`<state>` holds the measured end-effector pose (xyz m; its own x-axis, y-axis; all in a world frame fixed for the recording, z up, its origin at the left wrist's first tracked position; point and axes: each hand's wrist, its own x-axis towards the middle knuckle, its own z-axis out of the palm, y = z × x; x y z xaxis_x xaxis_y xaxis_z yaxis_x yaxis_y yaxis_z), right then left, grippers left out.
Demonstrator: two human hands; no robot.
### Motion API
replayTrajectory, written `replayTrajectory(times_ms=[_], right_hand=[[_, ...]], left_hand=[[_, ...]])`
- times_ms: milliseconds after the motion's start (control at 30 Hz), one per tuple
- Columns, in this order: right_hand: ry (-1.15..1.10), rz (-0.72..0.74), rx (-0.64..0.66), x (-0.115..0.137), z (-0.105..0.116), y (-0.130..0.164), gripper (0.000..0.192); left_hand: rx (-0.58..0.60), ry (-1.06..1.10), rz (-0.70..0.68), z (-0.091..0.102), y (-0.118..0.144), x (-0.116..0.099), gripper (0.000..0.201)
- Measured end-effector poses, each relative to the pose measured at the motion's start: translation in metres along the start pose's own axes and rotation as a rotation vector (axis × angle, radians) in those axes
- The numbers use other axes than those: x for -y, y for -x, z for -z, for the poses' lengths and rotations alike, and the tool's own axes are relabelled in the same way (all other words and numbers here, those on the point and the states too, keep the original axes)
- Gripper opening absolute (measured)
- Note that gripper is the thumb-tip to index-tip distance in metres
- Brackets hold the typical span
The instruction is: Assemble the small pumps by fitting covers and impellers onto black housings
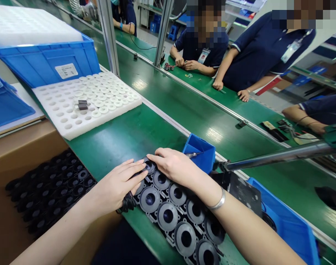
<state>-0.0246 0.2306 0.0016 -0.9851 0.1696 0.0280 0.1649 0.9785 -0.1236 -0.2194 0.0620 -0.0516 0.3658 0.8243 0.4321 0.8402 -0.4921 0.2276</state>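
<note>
My left hand (pixel 126 180) has its fingers stretched over the near side of a round black housing (pixel 148 165) at the far end of the rows. A coiled bundle of black cable (pixel 128 201) hangs under its palm. My right hand (pixel 170 163), fingers bent, grips the far edge of the same housing. Several matching housings (pixel 168 216), with grey rings and dark centres, lie close together in rows on the green bench (pixel 112 136). My fingertips hide part of the held housing.
Left of the bench, a cardboard box (pixel 46 141) holds many black round parts. A white foam tray (pixel 101 121) carries white rings and two dark blocks. Behind it stands a blue crate (pixel 60 59). A small blue bin (pixel 203 147) holds a tool. Co-workers sit and stand across the line.
</note>
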Motion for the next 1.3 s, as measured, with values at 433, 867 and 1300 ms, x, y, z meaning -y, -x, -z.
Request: replayTrajectory(times_ms=[433, 867, 1300], right_hand=[[-0.117, 0.090, -0.074, 0.011, 0.008, 0.025, 0.024], [-0.260, -0.009, -0.157, 0.020, -0.001, 0.032, 0.029], [-1.005, -0.264, -0.182, 0.077, 0.022, 0.042, 0.018]], left_hand=[[-0.033, -0.005, 0.032, 0.001, -0.008, -0.010, 0.036], [-0.045, -0.097, 0.070, -0.008, -0.001, -0.018, 0.037], [-0.319, 0.348, 0.337, 0.016, -0.030, -0.052, 0.030]])
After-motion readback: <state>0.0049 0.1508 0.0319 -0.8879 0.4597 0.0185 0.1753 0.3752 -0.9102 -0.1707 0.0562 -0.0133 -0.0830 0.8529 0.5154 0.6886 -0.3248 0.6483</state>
